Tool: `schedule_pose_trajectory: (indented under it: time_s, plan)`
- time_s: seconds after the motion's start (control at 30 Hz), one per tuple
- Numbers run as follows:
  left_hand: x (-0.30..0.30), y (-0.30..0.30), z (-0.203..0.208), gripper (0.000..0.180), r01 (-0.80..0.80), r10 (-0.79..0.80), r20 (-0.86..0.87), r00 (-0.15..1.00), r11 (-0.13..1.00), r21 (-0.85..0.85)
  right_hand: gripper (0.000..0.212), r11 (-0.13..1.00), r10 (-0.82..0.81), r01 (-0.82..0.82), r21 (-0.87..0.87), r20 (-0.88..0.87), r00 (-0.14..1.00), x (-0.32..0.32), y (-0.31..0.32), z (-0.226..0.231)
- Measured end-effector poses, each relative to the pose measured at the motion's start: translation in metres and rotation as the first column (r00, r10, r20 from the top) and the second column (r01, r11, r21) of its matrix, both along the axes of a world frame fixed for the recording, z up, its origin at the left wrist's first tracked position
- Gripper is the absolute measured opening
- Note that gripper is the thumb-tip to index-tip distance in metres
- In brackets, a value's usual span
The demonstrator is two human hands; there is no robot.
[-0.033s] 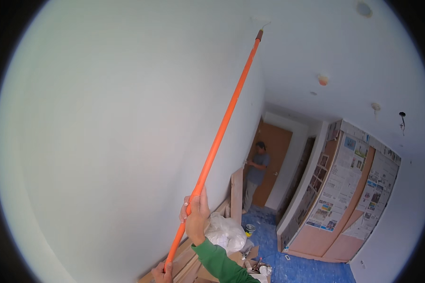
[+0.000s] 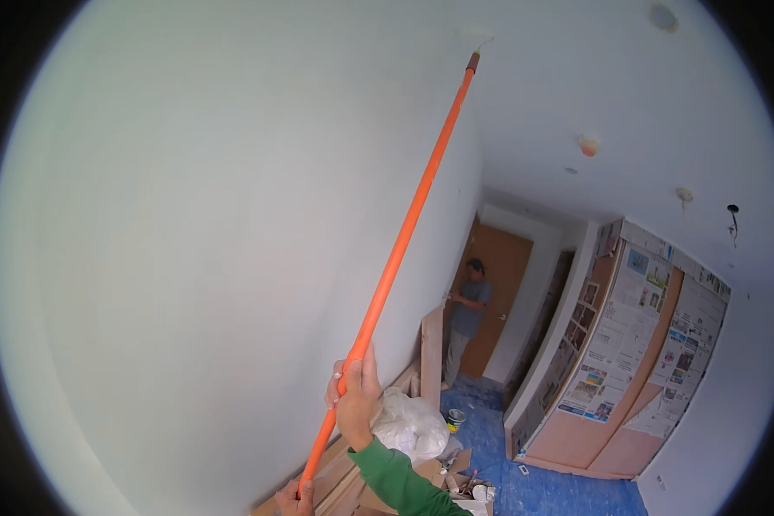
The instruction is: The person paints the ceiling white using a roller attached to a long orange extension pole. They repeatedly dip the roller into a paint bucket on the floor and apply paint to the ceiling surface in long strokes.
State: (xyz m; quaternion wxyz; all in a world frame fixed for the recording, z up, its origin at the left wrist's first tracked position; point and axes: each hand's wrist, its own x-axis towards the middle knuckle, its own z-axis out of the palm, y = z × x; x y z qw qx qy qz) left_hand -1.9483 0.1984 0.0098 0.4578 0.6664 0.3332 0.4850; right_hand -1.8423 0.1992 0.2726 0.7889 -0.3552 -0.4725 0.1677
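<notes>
A long orange paint roller pole (image 2: pixel 402 234) slants up from the lower middle to the meeting of wall and ceiling. My right hand (image 2: pixel 357 397), in a green sleeve, has its fingers wrapped round the pole's lower part. Closer to the bottom edge, my left hand (image 2: pixel 296 500) grips the pole's low end and is partly cut off by the picture's rim. At the top, a thin wire frame leads from the brown pole tip (image 2: pixel 473 62) to a pale roller (image 2: pixel 473 34), which barely stands out against the white surface there.
Wooden boards (image 2: pixel 431 357) lean on the left wall beside a white plastic bag (image 2: pixel 413 423). A small bucket (image 2: pixel 455 418) stands on blue floor sheeting (image 2: pixel 559 497). Newspaper covers a wardrobe (image 2: pixel 615 353) at right. Another person (image 2: pixel 469 314) stands by the far door (image 2: pixel 506 267).
</notes>
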Motion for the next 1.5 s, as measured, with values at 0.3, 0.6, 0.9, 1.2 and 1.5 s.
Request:
schedule_pose_trajectory:
  time_s: [0.3,0.6,0.9,1.2,1.5]
  plan:
    - [-0.028,-0.016,-0.068,0.055,-0.042,0.044,0.01,0.999,0.992,-0.115,0.05,0.999,0.036,-0.035,-0.009,0.09,0.995,-0.042,-0.021,-0.046]
    - [-0.034,-0.036,-0.069,0.049,-0.097,0.104,0.136,0.985,0.994,-0.056,0.048,0.998,0.063,-0.065,0.022,0.065,0.996,-0.051,-0.034,-0.057]
    - [-0.009,-0.057,-0.082,0.039,0.122,-0.131,0.079,0.988,0.986,0.115,0.049,0.976,-0.216,0.216,0.005,-0.038,0.976,0.005,-0.087,-0.123]
    - [0.111,-0.029,0.226,0.046,0.758,-0.685,0.463,0.563,0.651,0.04,0.053,0.966,-0.242,0.179,-0.187,-0.406,0.881,0.018,-0.129,-0.179]
    - [0.194,-0.021,0.316,0.034,0.756,-0.687,0.513,0.515,0.646,0.105,0.046,0.773,-0.539,0.544,-0.327,0.114,0.834,0.036,-0.139,-0.256]
